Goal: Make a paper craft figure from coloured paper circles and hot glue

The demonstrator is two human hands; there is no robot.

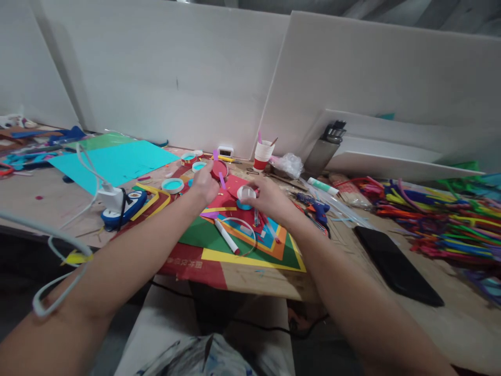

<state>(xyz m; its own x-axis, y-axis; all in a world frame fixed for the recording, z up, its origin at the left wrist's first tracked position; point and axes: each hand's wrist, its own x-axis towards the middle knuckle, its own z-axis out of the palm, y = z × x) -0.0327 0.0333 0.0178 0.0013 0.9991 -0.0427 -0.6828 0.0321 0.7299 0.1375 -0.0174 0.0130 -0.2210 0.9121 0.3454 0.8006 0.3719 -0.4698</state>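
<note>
My left hand (205, 185) is closed on the edge of a red round disc (219, 169), held above the sheets. Purple strips stick out from it at top and bottom. Between the fingers of my right hand (266, 195) is a small white round piece (245, 194), perhaps a lid or a roll of tape; its kind is not plain. Below both hands lie stacked coloured paper sheets (209, 233). A white marker (227, 237) with a red end rests on them. Left of the disc stand white-rimmed round pieces with turquoise faces (173, 185).
A turquoise sheet (117, 163) and a blue power strip (124, 209) with white cables are on the left. At the back stands a paper cup (263, 154). To the right are a glue gun (319, 209), a black phone (397, 263) and many pipe cleaners (450, 216).
</note>
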